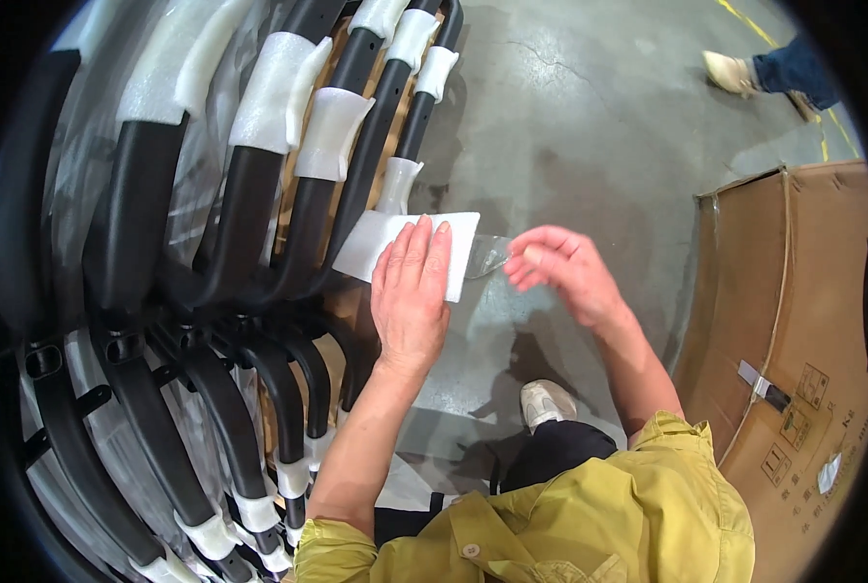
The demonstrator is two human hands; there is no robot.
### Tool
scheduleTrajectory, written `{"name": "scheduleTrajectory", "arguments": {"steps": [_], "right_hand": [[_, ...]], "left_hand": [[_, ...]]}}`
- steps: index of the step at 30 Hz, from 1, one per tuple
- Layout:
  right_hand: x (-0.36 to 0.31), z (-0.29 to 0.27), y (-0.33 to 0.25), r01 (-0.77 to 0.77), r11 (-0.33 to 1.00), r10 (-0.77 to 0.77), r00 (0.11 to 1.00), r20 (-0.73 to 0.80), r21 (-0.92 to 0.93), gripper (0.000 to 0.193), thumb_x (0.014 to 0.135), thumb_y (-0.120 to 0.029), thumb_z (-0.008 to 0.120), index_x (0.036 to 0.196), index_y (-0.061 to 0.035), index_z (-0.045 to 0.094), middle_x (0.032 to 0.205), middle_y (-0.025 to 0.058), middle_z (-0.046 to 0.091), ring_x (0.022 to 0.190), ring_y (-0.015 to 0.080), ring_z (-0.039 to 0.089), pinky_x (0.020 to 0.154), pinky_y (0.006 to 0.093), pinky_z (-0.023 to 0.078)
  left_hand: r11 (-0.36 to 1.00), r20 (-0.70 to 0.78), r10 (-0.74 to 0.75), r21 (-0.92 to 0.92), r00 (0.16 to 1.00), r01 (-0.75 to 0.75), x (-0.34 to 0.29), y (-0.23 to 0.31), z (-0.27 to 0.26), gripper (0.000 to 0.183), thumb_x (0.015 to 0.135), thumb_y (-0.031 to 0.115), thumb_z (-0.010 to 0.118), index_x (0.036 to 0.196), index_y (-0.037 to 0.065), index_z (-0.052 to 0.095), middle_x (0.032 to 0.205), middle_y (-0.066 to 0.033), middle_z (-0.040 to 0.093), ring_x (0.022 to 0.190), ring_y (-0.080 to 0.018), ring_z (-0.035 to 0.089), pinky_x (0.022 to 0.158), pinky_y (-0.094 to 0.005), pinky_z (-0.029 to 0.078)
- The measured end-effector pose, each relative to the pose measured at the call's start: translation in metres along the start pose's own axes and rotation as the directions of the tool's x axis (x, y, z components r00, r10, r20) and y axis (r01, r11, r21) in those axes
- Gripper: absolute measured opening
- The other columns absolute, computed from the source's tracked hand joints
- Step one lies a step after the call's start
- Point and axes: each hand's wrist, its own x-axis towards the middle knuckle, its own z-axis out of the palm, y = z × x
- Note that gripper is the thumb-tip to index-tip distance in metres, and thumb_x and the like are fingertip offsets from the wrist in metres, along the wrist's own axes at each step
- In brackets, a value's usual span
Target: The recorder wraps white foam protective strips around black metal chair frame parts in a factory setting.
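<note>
A white foam sheet (358,245) lies against the outermost black metal tube (364,175) of a row of bent tube frames. My left hand (413,287) rests flat on this sheet with its fingers stretched out side by side. From the sheet's right edge a strip of clear tape (488,255) sticks out. My right hand (560,272) pinches the free end of that tape between thumb and fingers. The part of the tube behind the foam sheet is hidden.
More black tubes (142,185) stand to the left, wrapped with white foam pieces (271,92) and clear plastic film. A large cardboard box (735,282) stands at the right. Another person's shoe (730,73) is at the far right, on the grey floor (551,107).
</note>
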Motion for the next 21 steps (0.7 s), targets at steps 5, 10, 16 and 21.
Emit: {"name": "scheduleTrajectory", "arguments": {"steps": [5, 10, 16, 21], "right_hand": [[-0.013, 0.055, 0.027, 0.053, 0.996, -0.052, 0.998, -0.023, 0.071, 0.026, 0.079, -0.013, 0.06, 0.099, 0.0025, 0.055, 0.091, 0.0046, 0.058, 0.086, 0.0098, 0.053, 0.079, 0.0237, 0.041], [-0.008, 0.043, 0.043, 0.128, 0.972, -0.101, 0.984, -0.146, 0.196, 0.018, 0.083, -0.014, 0.055, 0.089, 0.0025, 0.058, 0.08, 0.0002, 0.058, 0.072, 0.0049, 0.05, 0.067, 0.0215, 0.041], [-0.021, 0.034, 0.001, -0.019, 0.958, 0.057, 0.991, 0.123, -0.287, 0.013, 0.079, -0.011, 0.054, 0.077, 0.0006, 0.058, 0.065, -0.0051, 0.049, 0.062, 0.0036, 0.041, 0.055, 0.0222, 0.034], [-0.017, 0.041, 0.001, 0.009, 0.961, 0.061, 0.968, 0.244, -0.275, 0.013, 0.079, -0.011, 0.055, 0.08, 0.0015, 0.058, 0.069, -0.0019, 0.053, 0.066, 0.0055, 0.046, 0.06, 0.0222, 0.038]], "left_hand": [[0.998, -0.01, -0.061, -0.03, 0.998, 0.061, -0.012, 0.023, 0.022, 0.053, 0.066, -0.003, 0.051, 0.118, -0.003, 0.041, 0.119, -0.0175, 0.045, 0.112, -0.0299, 0.042, 0.09, -0.0397, 0.033], [0.974, 0.171, -0.05, -0.209, 0.984, 0.085, -0.028, 0.041, 0.008, 0.058, 0.071, 0.004, 0.051, 0.124, -0.006, 0.03, 0.127, -0.0233, 0.032, 0.12, -0.034, 0.03, 0.098, -0.0423, 0.023], [0.456, 0.493, -0.351, -0.652, 0.796, 0.605, -0.003, 0.004, -0.045, 0.071, 0.064, 0.021, 0.075, 0.12, -0.002, 0.039, 0.114, -0.0171, 0.048, 0.103, -0.0237, 0.048, 0.089, -0.0346, 0.037], [-0.088, 0.767, -0.205, -0.633, 0.608, 0.769, -0.006, 0.002, -0.042, 0.033, 0.067, 0.008, 0.071, 0.096, 0.0, 0.058, 0.082, -0.0063, 0.062, 0.073, -0.0121, 0.058, 0.067, -0.0242, 0.048]]}}
